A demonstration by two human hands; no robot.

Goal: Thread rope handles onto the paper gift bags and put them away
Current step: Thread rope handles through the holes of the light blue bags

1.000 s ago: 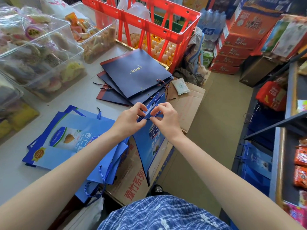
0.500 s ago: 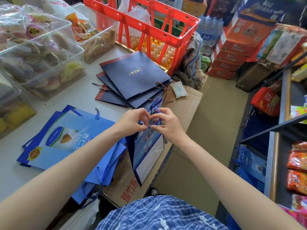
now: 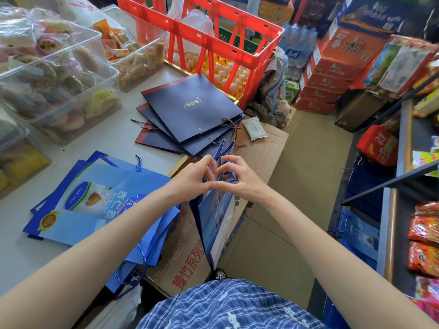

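Observation:
A folded light-blue gift bag (image 3: 217, 219) hangs edge-on in front of me, over a flattened cardboard box. My left hand (image 3: 192, 179) and my right hand (image 3: 240, 180) both pinch its top edge, thumbs touching. A blue rope (image 3: 230, 174) loops over the fingers of my right hand at the bag's rim. A pile of light-blue bags (image 3: 102, 205) with rope handles lies on the table at the left. A fan of dark navy bags (image 3: 190, 112) with twisted cords lies further back.
Clear bins of wrapped snacks (image 3: 54, 74) line the table's left. A red crate (image 3: 204, 36) over egg trays stands behind the navy bags. Cardboard (image 3: 263, 153) covers the table's right end. Red cartons (image 3: 332, 74) and a snack shelf (image 3: 408, 176) fill the right side.
The bag has swung down from a tilted hold to hang edge-on below my hands. Both hands have closed together at its top edge.

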